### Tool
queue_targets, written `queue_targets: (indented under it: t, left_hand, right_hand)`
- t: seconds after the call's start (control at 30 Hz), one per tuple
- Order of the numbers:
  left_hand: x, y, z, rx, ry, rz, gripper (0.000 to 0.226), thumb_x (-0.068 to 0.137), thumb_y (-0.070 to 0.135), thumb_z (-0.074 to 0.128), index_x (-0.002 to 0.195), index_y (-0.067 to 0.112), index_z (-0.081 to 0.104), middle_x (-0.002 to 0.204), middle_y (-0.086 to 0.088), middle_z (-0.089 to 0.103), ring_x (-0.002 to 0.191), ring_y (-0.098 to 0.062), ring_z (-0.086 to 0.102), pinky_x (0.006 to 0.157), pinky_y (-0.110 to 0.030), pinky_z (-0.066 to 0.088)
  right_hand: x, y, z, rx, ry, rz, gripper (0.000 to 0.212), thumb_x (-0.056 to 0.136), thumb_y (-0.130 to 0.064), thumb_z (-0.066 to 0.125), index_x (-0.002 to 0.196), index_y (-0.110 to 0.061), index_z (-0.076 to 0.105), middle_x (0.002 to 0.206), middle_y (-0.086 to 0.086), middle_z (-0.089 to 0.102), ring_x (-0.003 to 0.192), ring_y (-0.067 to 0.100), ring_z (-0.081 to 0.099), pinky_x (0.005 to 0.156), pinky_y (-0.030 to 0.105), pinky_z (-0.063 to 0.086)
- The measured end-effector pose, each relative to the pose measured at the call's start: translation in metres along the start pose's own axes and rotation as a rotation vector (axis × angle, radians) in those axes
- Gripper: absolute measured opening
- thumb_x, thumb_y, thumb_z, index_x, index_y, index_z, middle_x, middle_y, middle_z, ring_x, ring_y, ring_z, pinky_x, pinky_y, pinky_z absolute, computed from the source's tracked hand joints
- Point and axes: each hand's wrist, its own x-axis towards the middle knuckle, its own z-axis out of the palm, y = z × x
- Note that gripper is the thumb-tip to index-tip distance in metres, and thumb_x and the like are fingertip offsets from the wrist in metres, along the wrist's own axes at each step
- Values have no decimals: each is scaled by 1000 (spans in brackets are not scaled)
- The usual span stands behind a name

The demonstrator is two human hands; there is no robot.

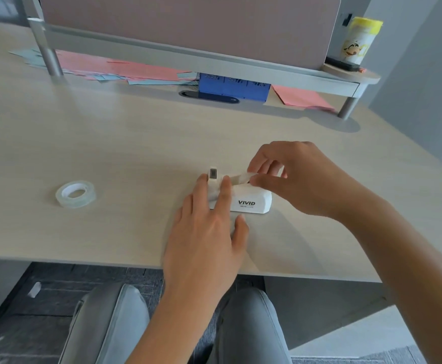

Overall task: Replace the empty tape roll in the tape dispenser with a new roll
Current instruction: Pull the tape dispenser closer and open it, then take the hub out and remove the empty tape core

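A white tape dispenser (pixel 251 202) marked VIVID stands on the desk near the front edge, cutter end pointing left. My left hand (pixel 209 227) lies over its left end, fingers on either side of the cutter post, thumb against the near side. My right hand (pixel 293 177) is over the dispenser's top, thumb and fingers pinching a pale ring-shaped roll (pixel 241 178) seated there; most of the roll is hidden. A clear tape roll (pixel 75 193) lies flat on the desk well to the left, apart from both hands.
The light wood desk (pixel 109 143) ends just below my left wrist. At the back, a raised shelf holds a yellow-lidded canister (pixel 359 40). Under it sit a blue box (pixel 234 86) and pink and blue papers (pixel 125 68).
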Motion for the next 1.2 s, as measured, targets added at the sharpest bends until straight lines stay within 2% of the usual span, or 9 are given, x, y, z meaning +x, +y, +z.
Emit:
queue_targets:
  t: [0.13,0.37,0.53,0.63,0.7,0.83,1.03,1.1,1.2]
  left_hand:
    - [0,0,1,-6,12,1,65,94,46,42,154,20,47,159,-14,47,122,-33,61,97,-44,54]
    - [0,-1,4,-4,54,2,63,94,43,52,153,19,49,158,-13,49,122,-34,62,95,-45,55]
    - [-2,0,0,-67,98,27,66,93,42,60,155,27,45,162,-13,44,134,-34,56,97,-46,56]
    - [-3,1,-4,-160,158,15,78,93,45,64,162,32,30,169,-9,33,149,-32,40,102,-48,53]
    - [-3,0,-6,-342,261,-21,74,94,41,67,160,24,38,165,-9,39,150,-28,39,107,-44,50]
    - [-11,-2,-15,-656,495,-15,40,95,22,69,131,7,69,126,-9,66,115,-25,64,100,-26,51]
    - [-34,0,-39,-1133,186,-276,12,96,27,72,99,32,82,78,13,79,71,-9,73,70,-27,59]
    - [-40,-4,-43,-1214,162,-344,15,96,17,73,95,28,82,66,15,76,61,-4,69,63,-18,56]
    - [-51,-12,-48,-1280,128,-423,11,95,15,73,99,17,83,73,2,79,61,-5,71,68,-26,62]
  right_hand:
    - [-11,5,16,139,120,35,1,98,-20,70,99,-20,71,96,-9,71,90,4,66,73,9,49]
    - [-26,6,40,511,329,152,3,104,-18,62,102,-18,64,110,-4,72,93,10,70,75,34,62]
    - [-26,-1,39,626,508,156,8,102,-18,66,96,-23,66,87,-15,73,81,2,68,76,28,58]
    - [-29,-7,37,765,545,214,8,102,-14,66,106,-13,73,91,-3,79,80,6,71,74,23,58]
    - [-35,-14,38,938,492,294,14,102,-14,67,109,-9,78,96,8,82,80,11,71,75,24,58]
    - [-50,-31,45,1142,356,391,14,99,-16,69,98,-11,83,90,5,80,82,14,69,81,34,56]
    - [-75,-60,54,1213,299,364,13,96,-14,71,99,-10,83,90,6,78,84,17,65,83,34,59]
    - [-80,-68,56,1180,299,369,13,95,-15,72,100,-11,84,90,3,80,82,14,67,81,33,58]
    - [-86,-80,60,1116,292,381,12,95,-17,74,99,-15,86,84,-6,81,74,3,69,79,28,55]
